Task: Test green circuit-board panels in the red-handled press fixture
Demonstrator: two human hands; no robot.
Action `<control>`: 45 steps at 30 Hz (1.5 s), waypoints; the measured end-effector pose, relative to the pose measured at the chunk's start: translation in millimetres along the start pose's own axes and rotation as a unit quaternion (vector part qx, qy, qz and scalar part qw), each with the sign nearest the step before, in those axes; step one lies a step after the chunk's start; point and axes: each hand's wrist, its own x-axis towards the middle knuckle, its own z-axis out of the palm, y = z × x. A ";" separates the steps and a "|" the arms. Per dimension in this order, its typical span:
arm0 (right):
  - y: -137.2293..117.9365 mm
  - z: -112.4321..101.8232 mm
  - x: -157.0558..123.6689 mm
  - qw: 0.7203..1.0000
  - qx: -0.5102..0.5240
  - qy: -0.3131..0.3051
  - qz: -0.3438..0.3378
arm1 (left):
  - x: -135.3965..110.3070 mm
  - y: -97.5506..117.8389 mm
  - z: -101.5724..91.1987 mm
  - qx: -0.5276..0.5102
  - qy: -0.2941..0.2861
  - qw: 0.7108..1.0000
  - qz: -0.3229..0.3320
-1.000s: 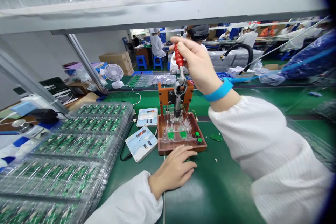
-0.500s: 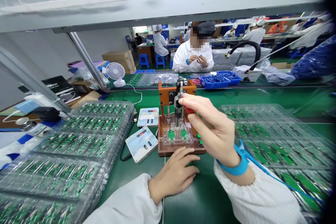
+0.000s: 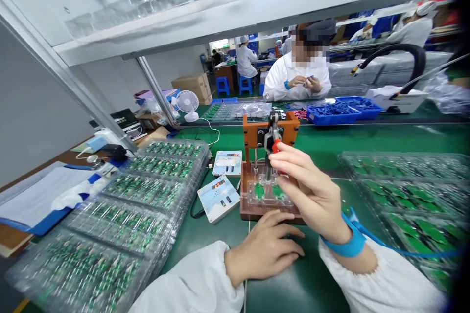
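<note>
Fingers [image 3: 293, 168] of my right hand [image 3: 314, 193] are closed on the red handle [image 3: 274, 145] of a toggle clamp [image 3: 273, 132], pinching it at the fingertips. On the head view, that clamp stands on the orange frame [image 3: 251, 132] of a press fixture, its steel plunger [image 3: 268, 172] pointing down over a clear acrylic plate [image 3: 270, 194] that carries two green circuit boards [image 3: 259, 190]. My left hand [image 3: 264, 249] holds nothing: it rests on the green mat [image 3: 279, 283] with its fingers loosely curled, just in front of the fixture's brown base [image 3: 253, 214]. A blue wrist strap [image 3: 345, 239] circles my right wrist. Two digital counters [image 3: 227, 163] sit left of the fixture, and stacked clear trays of boards [image 3: 147, 205] lie beyond them, with more trays [image 3: 404, 205] to the right. Across the bench, a co-worker [image 3: 297, 76] sits behind blue bins [image 3: 334, 115].
</note>
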 end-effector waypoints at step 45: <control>-2.3 7.8 -2.9 0.999 -0.018 0.020 -0.021 | -9.3 -148.0 -145.0 0.159 -0.329 0.844 -0.393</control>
